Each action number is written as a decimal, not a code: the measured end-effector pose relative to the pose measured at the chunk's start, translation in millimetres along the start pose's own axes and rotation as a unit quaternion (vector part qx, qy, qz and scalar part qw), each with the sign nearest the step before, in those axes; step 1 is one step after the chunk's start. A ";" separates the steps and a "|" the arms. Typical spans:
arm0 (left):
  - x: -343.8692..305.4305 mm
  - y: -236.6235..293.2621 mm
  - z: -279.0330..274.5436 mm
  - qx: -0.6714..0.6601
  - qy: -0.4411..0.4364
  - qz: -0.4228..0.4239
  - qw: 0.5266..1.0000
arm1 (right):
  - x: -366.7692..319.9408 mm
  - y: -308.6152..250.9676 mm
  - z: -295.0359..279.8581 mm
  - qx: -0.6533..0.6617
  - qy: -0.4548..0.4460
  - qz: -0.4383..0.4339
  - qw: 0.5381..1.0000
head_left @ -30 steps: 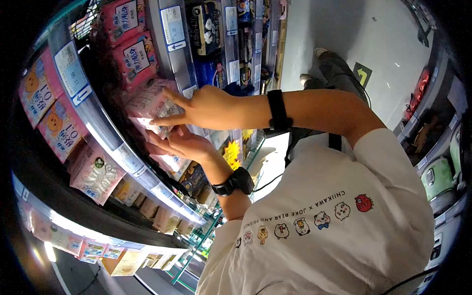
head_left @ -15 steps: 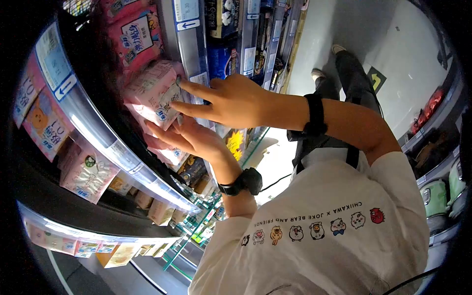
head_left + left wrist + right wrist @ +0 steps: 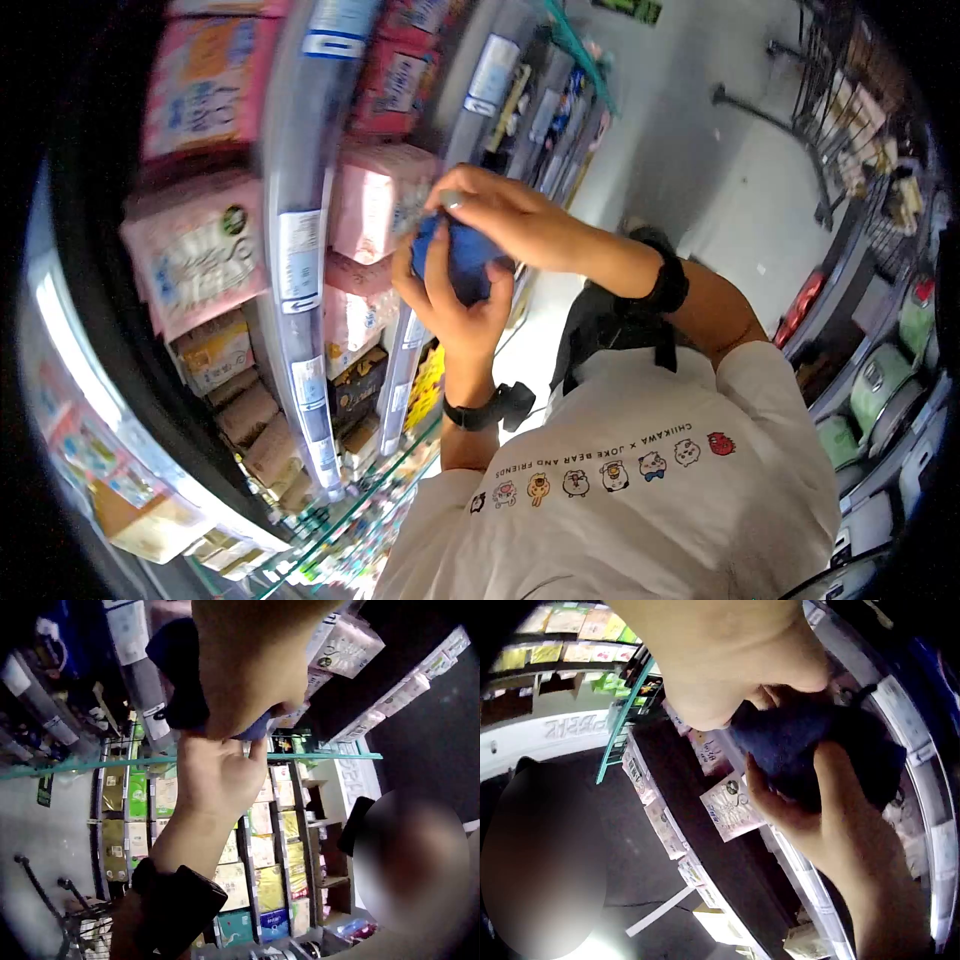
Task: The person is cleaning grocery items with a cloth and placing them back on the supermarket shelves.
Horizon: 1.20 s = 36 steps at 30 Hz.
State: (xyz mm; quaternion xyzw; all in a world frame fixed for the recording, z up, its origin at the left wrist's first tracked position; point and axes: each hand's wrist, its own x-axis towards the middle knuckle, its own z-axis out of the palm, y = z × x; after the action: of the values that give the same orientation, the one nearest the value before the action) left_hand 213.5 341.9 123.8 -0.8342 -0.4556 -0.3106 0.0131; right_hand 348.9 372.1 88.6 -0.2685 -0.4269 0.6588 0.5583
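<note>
A crumpled dark blue, cloth-like item (image 3: 470,262) is between the two hands beside the shelf. The left hand (image 3: 455,300) grips it from below, fingers curled over its front and thumb at its side. Above, the right hand (image 3: 520,222) has bent fingers at its top edge. In the right wrist view the blue item (image 3: 787,746) hangs in folds, with the left hand (image 3: 847,817) around it and the right hand (image 3: 742,660) over its top. The left wrist view shows blue item (image 3: 180,667) largely hidden behind the left hand (image 3: 247,671); the right hand (image 3: 217,772) is below.
Pink packages (image 3: 375,205) stand on the shelf just left of the hands. A price rail (image 3: 300,260) runs in front of another pink pack (image 3: 195,250). Green-edged glass (image 3: 350,515) lies below, grey floor (image 3: 690,150) behind, and a lower shelf with green goods (image 3: 880,385) at the right.
Both hands have left the pink package, which sits on the shelf, and moved right to hold the blue item. The head view has shifted, bringing the left-hand shelf packs closer.
</note>
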 end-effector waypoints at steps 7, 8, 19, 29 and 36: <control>22.8 -14.2 -30.1 -0.015 0.004 -0.031 0.999 | 87.9 -58.8 -28.8 -0.618 0.112 -0.380 0.679; 27.1 -16.4 -36.0 0.021 -0.004 -0.005 1.000 | 98.7 -68.2 -22.5 -0.682 0.039 -0.291 0.670; 16.7 -31.3 -55.8 0.050 -0.076 -0.072 0.993 | 203.6 -54.1 -0.8 -0.786 -0.096 -0.004 0.610; 12.6 -44.6 -40.0 0.061 -0.085 -0.047 0.993 | 236.7 -38.6 2.5 -0.783 -0.068 0.029 0.618; 16.1 -49.3 -42.6 0.049 -0.093 -0.050 0.993 | 235.4 -53.4 -9.1 -0.776 -0.042 0.008 0.630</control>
State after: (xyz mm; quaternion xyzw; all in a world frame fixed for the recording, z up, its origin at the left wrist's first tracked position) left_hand 160.3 369.8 153.8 -0.8340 -0.5106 -0.2089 -0.0040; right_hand 328.8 602.2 159.1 -0.5781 -0.8009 0.0995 0.1202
